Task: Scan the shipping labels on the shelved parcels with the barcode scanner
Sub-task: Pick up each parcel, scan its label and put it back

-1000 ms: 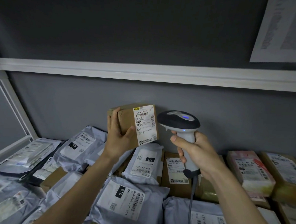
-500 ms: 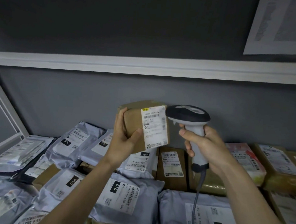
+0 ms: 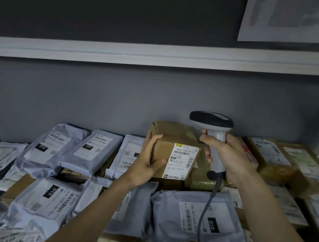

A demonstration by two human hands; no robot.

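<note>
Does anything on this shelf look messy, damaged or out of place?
Nothing looks damaged or spilled. The grey mailer bags lie loosely overlapped, labels facing different ways. The one thing off the pile is the cardboard box, which the left hand holds tilted beside the scanner in the right hand.

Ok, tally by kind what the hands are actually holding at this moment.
Cardboard box: 1, held by the left hand
Barcode scanner: 1, gripped by the right hand
Total: 2
</note>
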